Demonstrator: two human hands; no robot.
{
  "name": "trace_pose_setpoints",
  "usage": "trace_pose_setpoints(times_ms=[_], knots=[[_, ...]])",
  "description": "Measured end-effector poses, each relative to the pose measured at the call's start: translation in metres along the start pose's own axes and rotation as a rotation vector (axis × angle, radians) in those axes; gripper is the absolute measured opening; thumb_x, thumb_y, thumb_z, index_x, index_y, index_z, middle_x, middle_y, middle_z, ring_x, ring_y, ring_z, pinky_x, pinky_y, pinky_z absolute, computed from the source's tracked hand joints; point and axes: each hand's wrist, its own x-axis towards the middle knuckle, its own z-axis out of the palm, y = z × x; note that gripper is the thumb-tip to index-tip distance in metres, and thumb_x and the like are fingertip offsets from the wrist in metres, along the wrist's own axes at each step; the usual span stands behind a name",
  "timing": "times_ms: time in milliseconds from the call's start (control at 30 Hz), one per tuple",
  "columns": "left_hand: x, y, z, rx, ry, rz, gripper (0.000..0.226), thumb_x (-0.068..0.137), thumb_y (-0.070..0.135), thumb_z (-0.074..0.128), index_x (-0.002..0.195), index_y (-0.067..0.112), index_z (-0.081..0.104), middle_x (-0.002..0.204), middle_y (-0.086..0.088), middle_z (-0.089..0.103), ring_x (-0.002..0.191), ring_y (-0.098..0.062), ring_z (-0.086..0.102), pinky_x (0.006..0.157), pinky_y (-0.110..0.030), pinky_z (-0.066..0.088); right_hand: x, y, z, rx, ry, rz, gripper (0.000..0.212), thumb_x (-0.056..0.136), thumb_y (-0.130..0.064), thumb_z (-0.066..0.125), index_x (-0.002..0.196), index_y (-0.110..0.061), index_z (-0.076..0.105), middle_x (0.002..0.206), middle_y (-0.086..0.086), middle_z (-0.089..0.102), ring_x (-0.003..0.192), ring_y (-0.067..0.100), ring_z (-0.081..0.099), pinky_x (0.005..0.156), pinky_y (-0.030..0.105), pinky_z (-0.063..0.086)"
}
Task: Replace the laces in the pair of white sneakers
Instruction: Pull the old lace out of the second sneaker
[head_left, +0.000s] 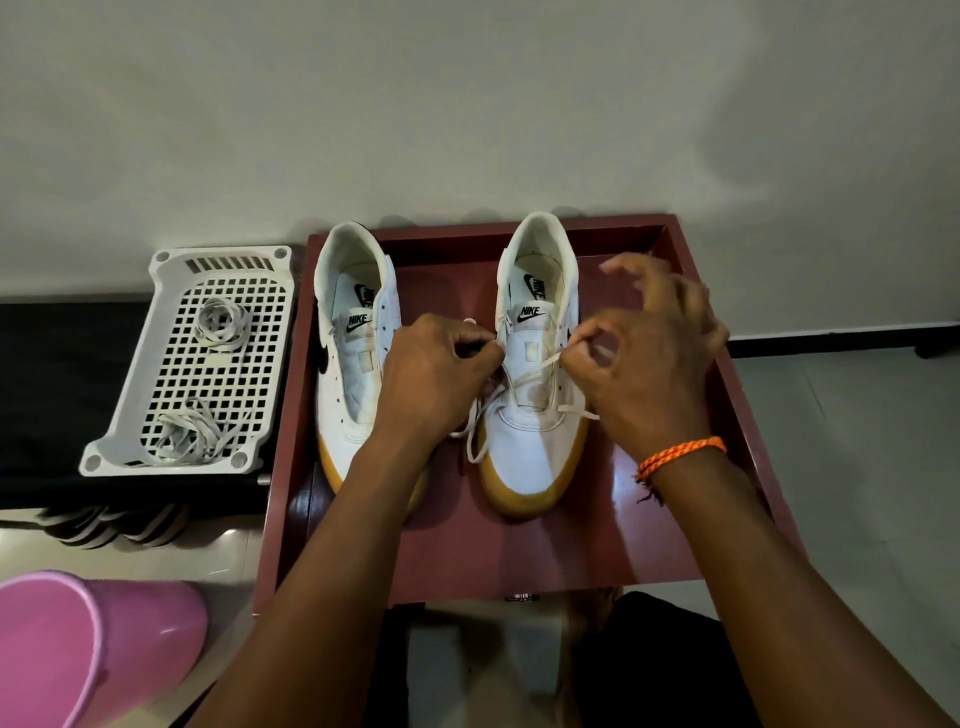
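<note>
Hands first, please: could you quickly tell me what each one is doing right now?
Left hand: fingers curled, pinching the lace at the right sneaker.
Right hand: thumb and forefinger pinch the same lace; other fingers spread.

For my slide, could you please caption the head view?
Both hands, left hand and right hand, thread a lace through the right sneaker on a red tray.

Left sneaker (353, 364) toe hidden behind left forearm; pink bucket (93, 639) cut off at bottom-left edge; right hand (649, 353) upper fingers (691, 306) blurred.
</note>
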Motion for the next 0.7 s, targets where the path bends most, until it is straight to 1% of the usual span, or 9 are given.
trace_pose_setpoints(times_ms=[100,200,267,333,400,500,600,633,700], knots=[[0.0,-0.001,0.0,-0.024,-0.005,-0.008,0.016,0.095,0.016,0.073,0.087,0.02,0.086,0.071,0.008,0.078,0.061,-0.007,0.075,0.072,-0.04,0.064,0.001,0.004,-0.001,0.079,0.028,-0.005,0.006,0.078,-0.032,0.071,0.079,-0.034,0.077,0.15,-0.017,0.048,0.14,0.023,0.038,0.101,0.041,0.021],[0.0,-0.002,-0.001,-0.017,-0.004,-0.001,0.016,0.095,0.017,0.073,0.086,0.02,0.086,0.071,0.007,0.078,0.062,-0.007,0.075,0.073,-0.042,0.064,-0.007,-0.006,0.01,0.059,-0.073,-0.126,0.015,0.08,-0.033,0.069,0.088,-0.038,0.08,0.161,-0.017,0.038,0.147,0.02,0.031,0.102,0.041,0.021],[0.001,-0.003,-0.001,-0.017,-0.005,0.001,0.016,0.095,0.017,0.073,0.085,0.019,0.086,0.071,0.006,0.078,0.063,-0.008,0.075,0.072,-0.044,0.064,-0.015,-0.012,0.022,-0.009,-0.145,-0.161,0.009,0.082,-0.033,0.072,0.085,-0.036,0.079,0.166,-0.017,0.031,0.15,0.021,0.027,0.101,0.045,0.025],[0.001,-0.004,0.0,-0.017,-0.006,0.006,0.016,0.095,0.017,0.073,0.086,0.018,0.086,0.07,0.006,0.078,0.064,-0.011,0.075,0.072,-0.046,0.064,-0.019,-0.015,0.027,-0.022,-0.182,-0.142,0.005,0.08,-0.03,0.075,0.079,-0.034,0.078,0.166,-0.018,0.032,0.15,0.018,0.025,0.102,0.05,0.028],[0.0,-0.003,0.0,-0.012,0.0,0.003,0.016,0.095,0.018,0.073,0.086,0.02,0.086,0.07,0.007,0.078,0.063,-0.009,0.075,0.072,-0.045,0.064,-0.017,-0.015,0.023,0.0,-0.17,-0.126,0.004,0.076,-0.029,0.077,0.074,-0.033,0.077,0.161,-0.022,0.037,0.146,0.016,0.028,0.104,0.05,0.029],[0.0,-0.002,0.0,-0.021,-0.001,-0.018,0.018,0.095,0.016,0.072,0.084,0.019,0.086,0.068,0.006,0.077,0.062,-0.008,0.075,0.071,-0.044,0.064,-0.006,-0.007,0.008,0.031,-0.082,-0.055,0.004,0.072,-0.032,0.079,0.07,-0.031,0.075,0.153,-0.023,0.043,0.14,0.018,0.033,0.104,0.046,0.029],[-0.001,-0.001,0.001,-0.045,-0.022,-0.029,0.019,0.095,0.014,0.07,0.083,0.018,0.085,0.069,0.005,0.077,0.063,-0.011,0.076,0.072,-0.047,0.065,-0.001,0.002,-0.001,0.088,0.025,0.037,0.007,0.072,-0.03,0.08,0.07,-0.03,0.073,0.148,-0.018,0.049,0.137,0.023,0.039,0.104,0.055,0.039],[-0.001,-0.001,0.001,-0.052,-0.022,-0.034,0.019,0.095,0.014,0.071,0.083,0.018,0.085,0.069,0.005,0.078,0.063,-0.012,0.076,0.073,-0.047,0.065,0.0,0.003,-0.001,0.112,0.039,0.032,0.007,0.074,-0.029,0.079,0.072,-0.031,0.073,0.149,-0.016,0.05,0.138,0.023,0.039,0.105,0.055,0.039],[0.0,-0.003,0.0,-0.063,-0.02,-0.044,0.019,0.095,0.014,0.071,0.083,0.019,0.085,0.07,0.005,0.078,0.064,-0.013,0.077,0.074,-0.049,0.065,-0.002,0.001,0.003,0.133,0.005,-0.035,0.007,0.077,-0.027,0.077,0.08,-0.034,0.077,0.153,-0.015,0.047,0.143,0.022,0.036,0.107,0.047,0.031]])
